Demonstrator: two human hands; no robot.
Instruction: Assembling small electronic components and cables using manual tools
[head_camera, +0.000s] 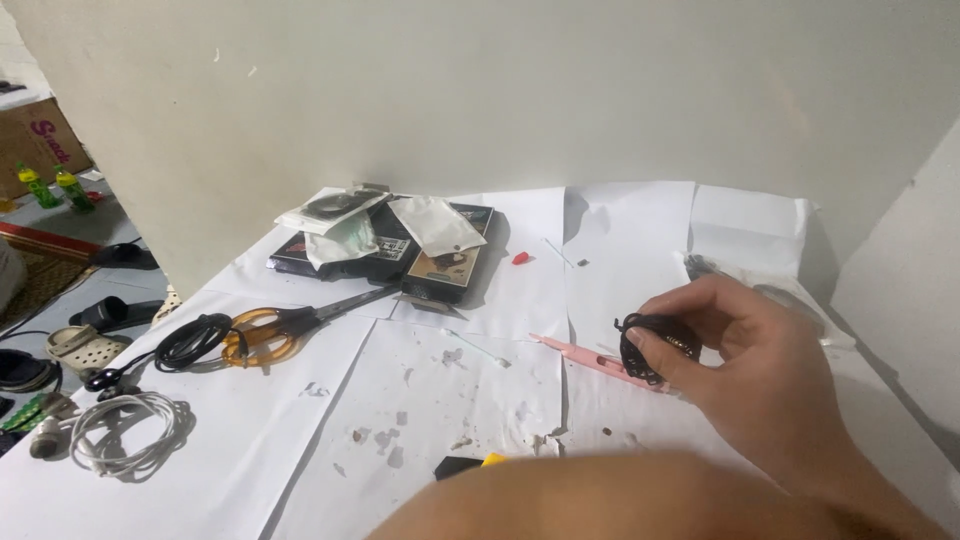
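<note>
The right hand (745, 365) reaches in from the lower right and pinches a small bundle of black cable (655, 345) between thumb and fingers, holding it just above the desk (250, 480). How the cable is wound is hard to make out, since the fingers cover much of it. Just beneath the bundle lies a thin pink tool (590, 358), its right end hidden behind the hand.

A blurred forearm (600, 500) fills the bottom edge, and the left hand is out of view, so its state cannot be told. Peeking out at the forearm's upper edge is a small black and yellow object (470, 464), mostly hidden, its kind unclear.

The desk is covered with white paper sheets strewn with small scraps and crumbs. Near the left side lie orange-handled scissors (275, 330), their handles touching a coil of black cord (185, 345). Below that sits a loop of white cable (130, 435) close to the desk's edge. Toward the back, a dark flat box (450, 265) carries a few white plastic pouches (435, 225). A small red bit (520, 258) lies just right of the box, and a cotton swab (480, 348) rests near the centre. Behind the hand, a clear plastic bag (790, 290) is partly hidden, its contents unreadable.
</note>
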